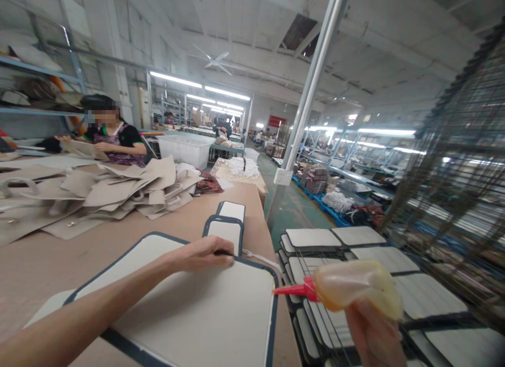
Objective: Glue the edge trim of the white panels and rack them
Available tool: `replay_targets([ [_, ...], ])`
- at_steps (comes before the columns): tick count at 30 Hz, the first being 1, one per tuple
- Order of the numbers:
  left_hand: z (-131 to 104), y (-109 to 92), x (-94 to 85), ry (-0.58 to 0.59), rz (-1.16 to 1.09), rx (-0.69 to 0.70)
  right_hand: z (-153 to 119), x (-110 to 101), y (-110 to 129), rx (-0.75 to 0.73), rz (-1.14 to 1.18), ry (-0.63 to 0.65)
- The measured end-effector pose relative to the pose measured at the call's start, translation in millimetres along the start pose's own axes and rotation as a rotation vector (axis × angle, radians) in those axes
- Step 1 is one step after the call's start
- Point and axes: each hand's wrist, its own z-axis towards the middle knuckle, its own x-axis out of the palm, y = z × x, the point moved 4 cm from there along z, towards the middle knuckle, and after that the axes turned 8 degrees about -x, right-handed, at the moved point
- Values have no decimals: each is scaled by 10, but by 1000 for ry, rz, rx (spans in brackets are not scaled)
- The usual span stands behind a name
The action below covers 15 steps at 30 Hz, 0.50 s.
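Observation:
My left hand (207,254) is closed on the far edge of a large cream panel (197,314) with a dark blue border, which lies on the brown table. A glue bottle (355,285) with a red nozzle is gripped in my right hand (373,330), right of the panel. The nozzle tip touches or nearly touches the panel's right edge near the far corner. Beyond my left hand, two smaller cream pieces (225,231) with dark borders overlap on the table (177,214).
Beige bag parts (98,190) are heaped at the table's left. A person (114,135) sits behind them holding a piece. Racks with bordered panels (426,296) stand at the right, near a metal pole (300,119) and wire mesh (453,161).

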Motion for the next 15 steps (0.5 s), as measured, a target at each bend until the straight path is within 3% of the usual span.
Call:
replay_targets([
  [11,-26,99,-47,-46,-21,-24,-167,81,-62,139,-45,-51],
  [15,-18,147,-74,-53,-50,3,-218,11,-110,126,-83,16],
])
